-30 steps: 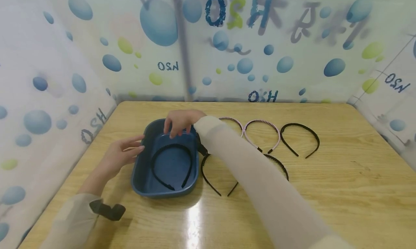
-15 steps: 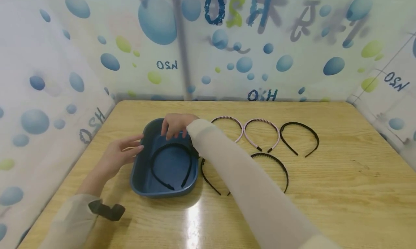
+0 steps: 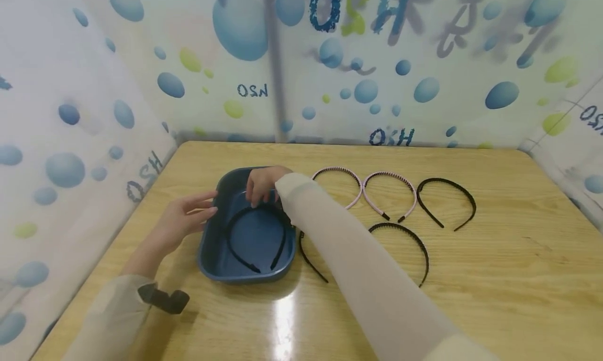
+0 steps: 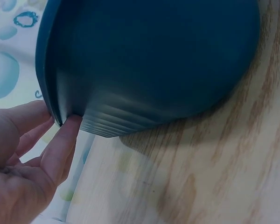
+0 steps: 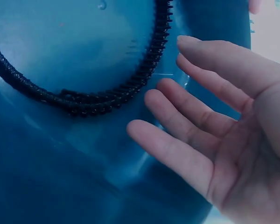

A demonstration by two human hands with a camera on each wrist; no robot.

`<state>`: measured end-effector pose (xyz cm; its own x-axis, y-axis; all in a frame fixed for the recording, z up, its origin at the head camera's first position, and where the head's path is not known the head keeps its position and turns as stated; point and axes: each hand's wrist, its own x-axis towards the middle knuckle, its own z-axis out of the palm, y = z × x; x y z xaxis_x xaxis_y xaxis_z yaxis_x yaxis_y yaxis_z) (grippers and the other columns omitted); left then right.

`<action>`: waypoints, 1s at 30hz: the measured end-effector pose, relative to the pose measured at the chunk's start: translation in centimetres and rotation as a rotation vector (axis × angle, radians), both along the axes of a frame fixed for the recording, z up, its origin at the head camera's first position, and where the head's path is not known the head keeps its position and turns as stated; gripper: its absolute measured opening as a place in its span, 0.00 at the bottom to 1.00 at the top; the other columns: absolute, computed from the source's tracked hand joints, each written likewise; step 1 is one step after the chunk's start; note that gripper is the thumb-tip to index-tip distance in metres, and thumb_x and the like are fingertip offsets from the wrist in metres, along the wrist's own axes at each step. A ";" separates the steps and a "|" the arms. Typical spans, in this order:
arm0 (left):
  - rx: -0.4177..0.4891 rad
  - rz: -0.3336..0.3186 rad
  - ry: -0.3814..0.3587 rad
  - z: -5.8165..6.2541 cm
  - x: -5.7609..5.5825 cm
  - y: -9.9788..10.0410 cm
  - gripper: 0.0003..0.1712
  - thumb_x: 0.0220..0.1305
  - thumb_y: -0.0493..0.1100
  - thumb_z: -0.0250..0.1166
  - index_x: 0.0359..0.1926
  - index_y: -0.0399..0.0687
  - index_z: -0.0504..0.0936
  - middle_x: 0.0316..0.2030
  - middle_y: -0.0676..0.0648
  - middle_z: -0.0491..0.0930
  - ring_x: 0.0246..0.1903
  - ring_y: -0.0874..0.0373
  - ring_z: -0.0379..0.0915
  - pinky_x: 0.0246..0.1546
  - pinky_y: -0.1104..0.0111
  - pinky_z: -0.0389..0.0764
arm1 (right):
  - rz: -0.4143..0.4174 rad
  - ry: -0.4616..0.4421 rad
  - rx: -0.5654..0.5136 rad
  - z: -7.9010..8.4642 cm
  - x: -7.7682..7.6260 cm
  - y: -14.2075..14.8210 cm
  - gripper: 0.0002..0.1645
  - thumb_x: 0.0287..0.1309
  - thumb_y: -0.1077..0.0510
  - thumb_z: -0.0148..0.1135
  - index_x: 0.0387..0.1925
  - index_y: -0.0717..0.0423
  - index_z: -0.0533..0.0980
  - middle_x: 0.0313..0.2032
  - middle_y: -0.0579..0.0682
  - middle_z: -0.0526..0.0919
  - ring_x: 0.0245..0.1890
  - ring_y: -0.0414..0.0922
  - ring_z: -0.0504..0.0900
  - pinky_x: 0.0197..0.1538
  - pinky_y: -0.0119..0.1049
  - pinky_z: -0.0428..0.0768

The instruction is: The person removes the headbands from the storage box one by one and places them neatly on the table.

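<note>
A blue plastic basin [image 3: 204,264] stands on the wooden table with a black toothed headband [image 3: 231,246] lying inside. My left hand [image 3: 181,220] is at the basin's left side, its fairly straight fingers touching the rim; the left wrist view shows fingertips on both sides of the rim's edge. Inside the far part of the basin, my right hand [image 3: 263,185] hangs over the headband's curved top. In the right wrist view its fingers [image 5: 172,151] are loosely bent and apart from the headband's teeth, with nothing held. The sleeve hides the basin's far right side.
Right of the basin lie two pink-and-black headbands [image 3: 361,191] and a black headband [image 3: 472,204] in the back row. Nearer the front are another black headband [image 3: 424,251] and one [image 3: 311,264] partly hidden by the right sleeve. Patterned cloth [image 3: 358,110] encloses the table.
My right hand has come slightly nearer and lower toward the headband inside the basin. The left hand keeps its place at the rim. The head view has shifted a little.
</note>
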<state>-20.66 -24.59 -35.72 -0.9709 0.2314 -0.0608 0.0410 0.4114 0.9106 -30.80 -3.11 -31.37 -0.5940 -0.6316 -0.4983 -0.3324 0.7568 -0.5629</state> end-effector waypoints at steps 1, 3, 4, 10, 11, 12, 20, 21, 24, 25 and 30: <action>-0.001 0.003 -0.003 0.0 0.0 0.0 0.33 0.64 0.47 0.59 0.65 0.37 0.61 0.55 0.30 0.64 0.53 0.45 0.66 0.42 0.68 0.76 | -0.005 -0.009 0.009 0.0 0.0 0.0 0.20 0.56 0.60 0.63 0.52 0.53 0.76 0.48 0.48 0.77 0.45 0.46 0.77 0.37 0.38 0.79; -0.001 0.004 -0.006 0.1 -0.1 0.1 0.33 0.64 0.47 0.59 0.65 0.37 0.61 0.55 0.30 0.64 0.54 0.43 0.65 0.42 0.68 0.76 | -0.005 -0.017 0.031 -0.1 -0.1 0.0 0.19 0.55 0.60 0.63 0.51 0.52 0.76 0.47 0.48 0.78 0.45 0.44 0.77 0.38 0.37 0.78; -0.002 0.004 -0.005 0.1 -0.1 0.1 0.33 0.64 0.47 0.59 0.65 0.37 0.61 0.55 0.30 0.64 0.54 0.42 0.64 0.43 0.68 0.76 | -0.006 -0.022 0.038 -0.2 -0.2 -0.1 0.19 0.55 0.60 0.63 0.51 0.52 0.76 0.46 0.48 0.78 0.44 0.44 0.77 0.39 0.37 0.77; 0.006 0.012 -0.013 -0.1 -0.3 -0.1 0.33 0.64 0.47 0.59 0.65 0.38 0.62 0.56 0.31 0.64 0.54 0.42 0.65 0.43 0.67 0.76 | 0.004 -0.002 0.055 -0.5 -0.4 -0.3 0.17 0.55 0.63 0.63 0.48 0.54 0.77 0.46 0.47 0.77 0.42 0.44 0.79 0.41 0.32 0.77; 0.009 0.014 -0.018 -0.1 -0.3 -0.1 0.33 0.63 0.48 0.59 0.65 0.39 0.62 0.55 0.31 0.64 0.54 0.42 0.65 0.43 0.67 0.76 | 0.004 0.005 0.056 -0.6 -0.4 -0.3 0.17 0.54 0.63 0.63 0.48 0.54 0.78 0.46 0.47 0.77 0.41 0.44 0.79 0.41 0.31 0.77; 0.011 0.015 -0.022 -0.1 -0.3 -0.1 0.33 0.63 0.48 0.60 0.65 0.39 0.62 0.55 0.31 0.65 0.54 0.43 0.65 0.43 0.68 0.76 | 0.003 0.009 0.061 -0.7 -0.4 -0.3 0.16 0.54 0.63 0.64 0.47 0.53 0.78 0.45 0.47 0.77 0.41 0.43 0.79 0.41 0.32 0.77; 0.008 0.021 -0.028 -0.1 -0.3 -0.2 0.33 0.63 0.47 0.60 0.65 0.39 0.62 0.55 0.31 0.65 0.54 0.45 0.66 0.43 0.67 0.76 | -0.011 -0.002 0.055 -1.3 -0.7 -0.5 0.14 0.54 0.63 0.63 0.44 0.52 0.79 0.43 0.45 0.77 0.41 0.42 0.78 0.42 0.32 0.76; 0.008 0.021 -0.029 -0.2 -0.3 -0.2 0.33 0.63 0.47 0.60 0.65 0.39 0.62 0.55 0.31 0.65 0.54 0.44 0.66 0.43 0.67 0.76 | -0.012 -0.001 0.056 -1.3 -0.7 -0.5 0.14 0.54 0.63 0.63 0.44 0.52 0.79 0.43 0.45 0.77 0.41 0.42 0.78 0.42 0.32 0.76; 0.010 0.026 -0.038 -0.2 -0.3 -0.1 0.33 0.63 0.47 0.60 0.65 0.39 0.62 0.55 0.32 0.65 0.54 0.43 0.65 0.43 0.67 0.77 | -0.012 -0.003 0.058 -1.4 -0.8 -0.6 0.13 0.54 0.64 0.63 0.43 0.52 0.79 0.42 0.45 0.77 0.41 0.42 0.78 0.42 0.32 0.76; 0.012 0.027 -0.039 -0.1 -0.3 -0.1 0.33 0.63 0.47 0.60 0.65 0.40 0.62 0.55 0.32 0.65 0.54 0.43 0.65 0.43 0.67 0.77 | -0.012 -0.004 0.058 -1.5 -0.8 -0.6 0.13 0.54 0.64 0.63 0.43 0.52 0.79 0.42 0.45 0.77 0.41 0.42 0.78 0.42 0.32 0.76; 0.023 0.028 -0.040 0.0 -0.2 -0.1 0.33 0.63 0.46 0.60 0.65 0.39 0.61 0.55 0.31 0.64 0.54 0.44 0.65 0.43 0.67 0.76 | -0.002 0.007 0.052 -1.4 -0.7 -0.5 0.12 0.55 0.64 0.63 0.42 0.53 0.79 0.42 0.46 0.77 0.40 0.42 0.78 0.42 0.32 0.76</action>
<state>-20.84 -24.66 -35.70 -0.9739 0.2059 -0.0952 -0.0073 0.3909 0.9204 -31.48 -3.57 -32.79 -0.5987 -0.6042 -0.5258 -0.3352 0.7853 -0.5206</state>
